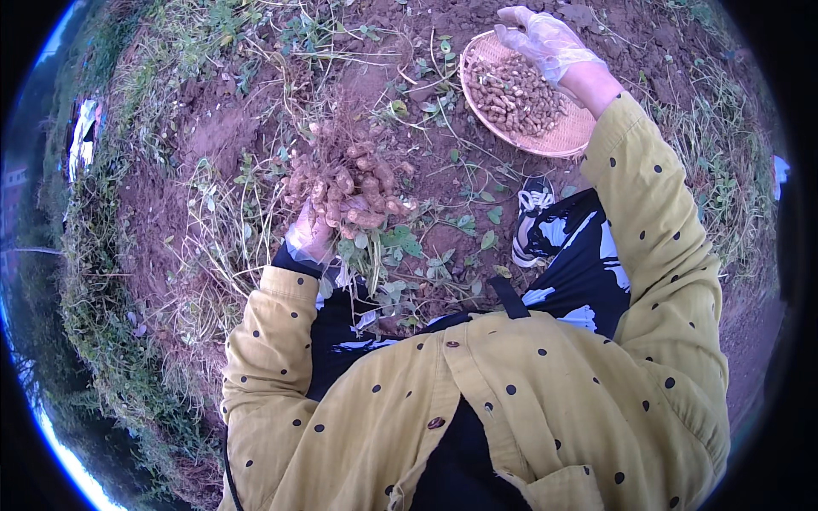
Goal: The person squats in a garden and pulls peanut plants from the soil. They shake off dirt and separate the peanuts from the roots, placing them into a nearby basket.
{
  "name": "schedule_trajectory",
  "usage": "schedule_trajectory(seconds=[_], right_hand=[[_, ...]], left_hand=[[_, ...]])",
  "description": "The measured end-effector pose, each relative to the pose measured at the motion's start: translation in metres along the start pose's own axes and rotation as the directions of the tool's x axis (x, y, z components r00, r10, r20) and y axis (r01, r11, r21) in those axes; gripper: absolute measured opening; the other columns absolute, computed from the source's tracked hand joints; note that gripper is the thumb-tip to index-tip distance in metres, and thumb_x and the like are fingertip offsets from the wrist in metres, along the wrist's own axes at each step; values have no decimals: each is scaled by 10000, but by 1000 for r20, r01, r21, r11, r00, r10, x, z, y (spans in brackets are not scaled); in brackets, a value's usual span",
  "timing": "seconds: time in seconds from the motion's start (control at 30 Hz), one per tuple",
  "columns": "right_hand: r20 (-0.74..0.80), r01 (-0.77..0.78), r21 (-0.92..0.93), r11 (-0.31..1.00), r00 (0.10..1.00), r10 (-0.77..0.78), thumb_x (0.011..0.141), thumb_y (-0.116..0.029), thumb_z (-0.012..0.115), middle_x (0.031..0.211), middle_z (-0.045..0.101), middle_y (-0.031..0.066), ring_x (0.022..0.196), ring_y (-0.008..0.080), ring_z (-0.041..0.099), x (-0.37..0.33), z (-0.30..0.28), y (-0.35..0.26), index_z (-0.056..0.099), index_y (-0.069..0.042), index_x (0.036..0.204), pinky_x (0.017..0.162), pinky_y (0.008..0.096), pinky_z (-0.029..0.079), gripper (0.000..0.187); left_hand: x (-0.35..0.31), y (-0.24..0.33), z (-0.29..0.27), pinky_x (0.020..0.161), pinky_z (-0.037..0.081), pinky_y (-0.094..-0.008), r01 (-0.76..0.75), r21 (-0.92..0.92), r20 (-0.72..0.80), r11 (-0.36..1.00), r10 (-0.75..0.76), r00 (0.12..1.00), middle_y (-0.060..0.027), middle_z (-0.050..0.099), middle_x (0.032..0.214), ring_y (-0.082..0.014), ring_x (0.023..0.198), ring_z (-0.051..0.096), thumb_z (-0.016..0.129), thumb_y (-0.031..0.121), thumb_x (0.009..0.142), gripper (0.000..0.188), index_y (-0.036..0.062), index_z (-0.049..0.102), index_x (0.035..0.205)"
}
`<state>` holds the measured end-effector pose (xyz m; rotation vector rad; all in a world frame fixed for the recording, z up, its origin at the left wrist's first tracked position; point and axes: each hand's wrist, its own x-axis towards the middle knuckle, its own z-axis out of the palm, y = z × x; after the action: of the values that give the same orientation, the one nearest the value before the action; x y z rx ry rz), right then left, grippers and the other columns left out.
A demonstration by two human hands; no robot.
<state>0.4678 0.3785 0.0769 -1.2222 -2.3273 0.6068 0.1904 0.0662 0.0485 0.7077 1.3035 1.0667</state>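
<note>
My left hand [311,237], in a clear plastic glove, is closed round the stems of an uprooted peanut plant [345,183]. A thick cluster of earthy peanut pods and thin roots stands up above the fist and hides most of the fingers. Green leaves hang down below it. At the upper right, my right hand [545,43], gloved the same way, is over the far rim of a round woven basket [558,143]. Its fingers are stretched out to the left, with nothing seen in them. Loose peanuts [515,95] lie in the basket.
Brown soil [226,132] with scattered leaves and stems spreads around me. Dry pulled vines [221,247] lie to my left, and more dry plants [728,162] to the right. My shoe [532,217] is just below the basket. Taller green growth edges the far left.
</note>
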Motion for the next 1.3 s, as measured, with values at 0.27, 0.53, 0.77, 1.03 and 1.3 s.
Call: schedule_trajectory(seconds=[0.27, 0.53, 0.77, 1.03, 1.3], right_hand=[[327, 69, 448, 891, 915, -235, 928, -350, 652, 819, 640, 24, 829, 95, 587, -45, 9, -119, 642, -26, 935, 749, 292, 476, 324], [413, -14, 529, 849, 878, -243, 831, -267, 680, 1134, 626, 235, 1043, 383, 628, -90, 47, -147, 393, -46, 1330, 883, 430, 493, 617], [217, 230, 466, 854, 906, -363, 872, -167, 625, 950, 627, 228, 903, 438, 630, -84, 66, -136, 409, -49, 1238, 737, 481, 514, 440], [610, 234, 382, 894, 663, -434, 888, -214, 609, 898, 603, 203, 835, 368, 624, -63, 32, -130, 446, -67, 1231, 703, 443, 493, 406], [779, -741, 622, 253, 555, -293, 961, -302, 568, 682, 418, -50, 486, 22, 263, -76, 28, -137, 513, -132, 1031, 462, 207, 204, 191]], left_hand=[[17, 2, 13, 566, 446, -214, 84, -228, -94, 970, -108, 990, -110, 695, 1010, -135, 747, 635, 364, 624, 976, 614, 106, 533, 1258], [32, 2, 23, 552, 415, -194, 258, -465, 212, 847, -177, 961, 9, 640, 864, -43, 627, 489, 541, 618, 908, 580, 83, 586, 1128], [21, 13, 37, 694, 503, -237, 118, -448, 114, 886, -75, 991, -59, 669, 912, -154, 784, 594, 530, 550, 944, 527, 72, 567, 1163], [29, -11, 5, 634, 531, -228, 288, -488, 309, 824, -146, 940, -106, 679, 916, -206, 787, 664, 502, 331, 995, 339, 93, 529, 1234], [13, 0, 17, 784, 512, -305, 21, -273, 201, 962, 36, 979, -92, 661, 1048, -180, 919, 619, 419, 439, 1019, 514, 37, 481, 1333]])
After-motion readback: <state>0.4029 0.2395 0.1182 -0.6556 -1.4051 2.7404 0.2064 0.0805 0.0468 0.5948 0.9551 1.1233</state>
